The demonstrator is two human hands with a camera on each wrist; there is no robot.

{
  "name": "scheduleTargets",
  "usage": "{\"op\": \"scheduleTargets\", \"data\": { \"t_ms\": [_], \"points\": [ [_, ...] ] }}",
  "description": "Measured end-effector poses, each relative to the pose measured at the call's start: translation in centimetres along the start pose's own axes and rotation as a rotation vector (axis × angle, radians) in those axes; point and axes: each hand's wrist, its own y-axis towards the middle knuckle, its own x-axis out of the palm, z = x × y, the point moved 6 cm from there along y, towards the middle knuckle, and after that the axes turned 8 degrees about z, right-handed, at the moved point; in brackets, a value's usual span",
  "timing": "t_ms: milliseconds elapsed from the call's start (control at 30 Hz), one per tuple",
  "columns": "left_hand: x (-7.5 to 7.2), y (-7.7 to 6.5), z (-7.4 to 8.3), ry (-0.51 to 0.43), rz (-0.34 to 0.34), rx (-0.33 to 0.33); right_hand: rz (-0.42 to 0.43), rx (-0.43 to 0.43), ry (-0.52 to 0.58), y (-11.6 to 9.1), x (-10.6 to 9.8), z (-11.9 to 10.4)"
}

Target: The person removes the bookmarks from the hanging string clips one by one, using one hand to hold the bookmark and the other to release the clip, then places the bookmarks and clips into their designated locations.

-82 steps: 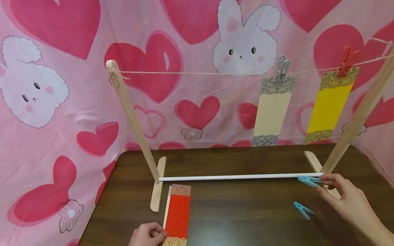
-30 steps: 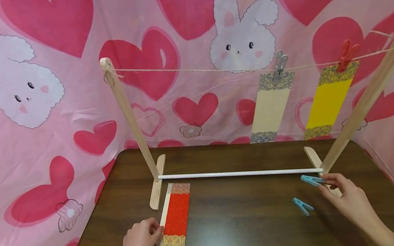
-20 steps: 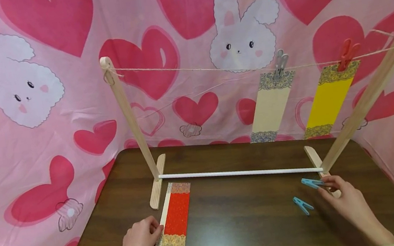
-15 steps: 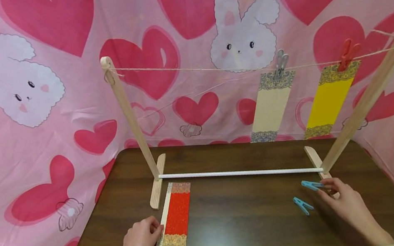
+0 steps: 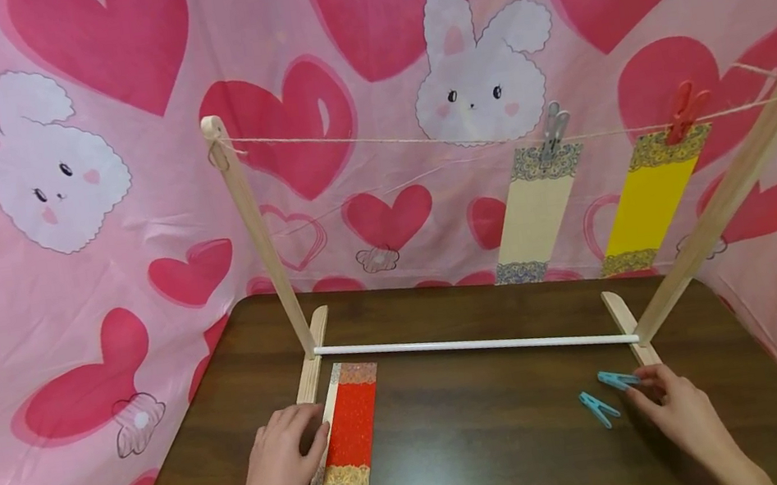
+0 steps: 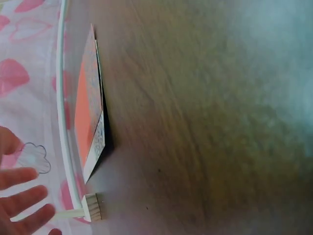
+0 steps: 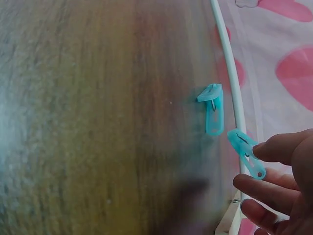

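On the left, a pink fabric backdrop (image 5: 166, 199) is hanging beyond the surface (image 5: 462, 447), its print of hearts and rabbits running across the whole far side. The left hand (image 5: 278, 465) is hovering at the left edge of a red card (image 5: 353, 426), thumb and fingers standing wide and holding nothing. The red card is lying near the left post (image 5: 257, 236), partly covering a cream-edged card (image 5: 333, 395). A white rod (image 5: 477, 344) is joining the feet of the stand, and twine (image 5: 359, 140) is stretching above it. Farther right, a grey clothespin (image 5: 552, 130) is holding a cream card (image 5: 536, 217) on the twine. A blue clothespin (image 5: 597, 409) is lying on the near right, just beside another blue clothespin (image 5: 615, 380), which the right hand (image 5: 688, 412) is pinching between thumb and fingers. Beyond, a red clothespin (image 5: 684, 114) is holding a yellow card (image 5: 654, 205) near the right post (image 5: 727, 207).
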Motion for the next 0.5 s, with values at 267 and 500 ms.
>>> {"op": "scheduleTargets", "data": {
  "t_ms": [267,500],
  "points": [
    [0.22,0.24,0.78,0.101,-0.001,0.137,0.018,-0.029,-0.010,-0.46,0.37,0.22],
    [0.54,0.54,1.12,0.126,0.005,0.189,-0.025,-0.010,-0.027,-0.43,0.65,0.27]
  ]
}}
